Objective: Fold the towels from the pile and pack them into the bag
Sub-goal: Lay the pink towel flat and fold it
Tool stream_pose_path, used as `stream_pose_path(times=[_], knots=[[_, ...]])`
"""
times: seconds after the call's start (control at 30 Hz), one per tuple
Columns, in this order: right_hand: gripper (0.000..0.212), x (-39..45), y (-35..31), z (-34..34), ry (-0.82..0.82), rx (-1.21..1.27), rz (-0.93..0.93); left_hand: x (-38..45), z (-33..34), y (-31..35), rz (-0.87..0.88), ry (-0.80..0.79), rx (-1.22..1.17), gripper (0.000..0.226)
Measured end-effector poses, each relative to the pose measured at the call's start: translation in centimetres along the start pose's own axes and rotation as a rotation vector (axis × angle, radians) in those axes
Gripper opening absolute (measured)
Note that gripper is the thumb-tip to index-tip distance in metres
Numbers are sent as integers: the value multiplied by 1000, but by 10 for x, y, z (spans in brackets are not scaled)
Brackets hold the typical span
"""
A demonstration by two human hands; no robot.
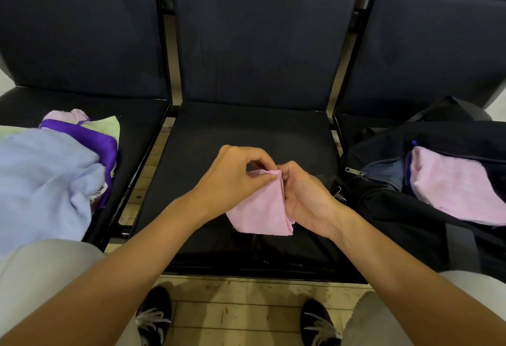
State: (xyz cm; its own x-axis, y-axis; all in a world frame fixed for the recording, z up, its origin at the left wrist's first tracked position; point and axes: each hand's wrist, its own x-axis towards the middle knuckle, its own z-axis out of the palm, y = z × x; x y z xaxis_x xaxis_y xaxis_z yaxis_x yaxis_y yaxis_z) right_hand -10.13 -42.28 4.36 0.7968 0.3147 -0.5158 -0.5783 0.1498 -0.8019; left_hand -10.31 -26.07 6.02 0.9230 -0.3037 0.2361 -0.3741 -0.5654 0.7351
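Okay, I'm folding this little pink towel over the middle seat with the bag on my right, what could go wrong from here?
1. Both hands, left and right, pinch only the top corner of the pink towel; a loose grip could let the fold fall open.
2. The bag opening already holds a folded pink towel near its edge; pushing another in carelessly might rumple it.
3. The towel pile overhangs the left seat's front and could slide off.

Soft pink terry towel [262,208]; matt black leatherette seat [246,132].
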Motion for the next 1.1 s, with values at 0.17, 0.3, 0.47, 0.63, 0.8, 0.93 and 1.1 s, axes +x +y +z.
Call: stream_pose_path(times=[0.17,0.3,0.47,0.63,0.8,0.93,1.1], knots=[[43,-1,0,-3,36,-261,-81,2,-4,0,-117,8,-154,11],[48,-4,-4,-5,31,-515,-172,4,-5,-2,-139,-3,-189,11],[47,-5,-6,-6,25,-685,-247,6,-8,-6,-145,-39,-206,12],[46,-5,-7,-9,-24,-695,-283,6,-8,-7,-95,-50,-86,15],[41,-1,-4,-10,-53,-717,-286,4,-7,-7,-17,-156,30,26],[44,0,0,-10,-135,-701,-281,2,-7,-7,45,-167,108,25],[23,1,3,-10,-156,-816,-379,0,-13,-9,78,-195,88,21]])
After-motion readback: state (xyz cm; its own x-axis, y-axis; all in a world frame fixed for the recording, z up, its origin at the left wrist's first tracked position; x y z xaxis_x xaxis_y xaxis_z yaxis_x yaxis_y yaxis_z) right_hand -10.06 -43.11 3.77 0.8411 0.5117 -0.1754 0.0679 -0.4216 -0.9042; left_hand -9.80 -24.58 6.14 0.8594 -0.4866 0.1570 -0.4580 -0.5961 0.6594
